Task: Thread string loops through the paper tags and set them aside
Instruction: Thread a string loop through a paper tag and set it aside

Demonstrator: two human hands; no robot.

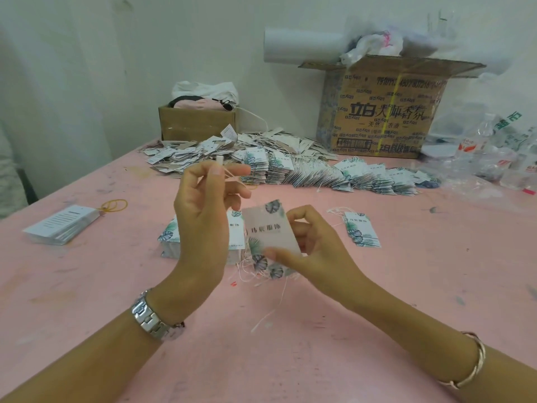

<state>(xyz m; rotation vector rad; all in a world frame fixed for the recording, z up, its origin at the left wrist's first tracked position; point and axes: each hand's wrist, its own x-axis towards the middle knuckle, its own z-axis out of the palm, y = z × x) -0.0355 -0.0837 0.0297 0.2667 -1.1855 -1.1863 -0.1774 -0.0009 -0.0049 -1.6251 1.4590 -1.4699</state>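
With your left hand [200,207] pinching the string loop [231,177], steady the tag [261,225] your right hand [316,242] grips beside it and feed straight.

My left hand [203,205] is raised higher than the right, with the forearm entering from the lower left and the wrist angled upward. Its thumb and index finger pinch a string loop [229,174], and the other fingers extend to the right, slightly spread. My right hand [315,242] sits lower, with the forearm entering from the lower right. Its thumb presses the front of a paper tag [267,228], with curled fingers behind it. The hands are close together.
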